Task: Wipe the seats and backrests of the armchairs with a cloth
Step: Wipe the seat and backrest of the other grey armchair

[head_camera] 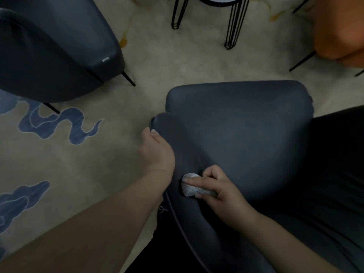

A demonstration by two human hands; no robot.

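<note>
A dark grey armchair (242, 127) fills the middle of the head view, seen from above and behind. My left hand (157, 150) grips the front end of its left armrest, thumb on top. My right hand (220, 192) holds a small bunched grey cloth (192, 187) and presses it against the inner side of the backrest, where it meets the seat. The forefinger lies straight along the cloth. My dark clothing hides the chair's lower right part.
A second dark grey armchair (55, 50) stands at the upper left. An orange armchair (338, 28) is at the upper right. Black wire legs of a small table (234, 22) stand at the top centre. Beige carpet (82, 162) with blue cloud patterns lies to the left.
</note>
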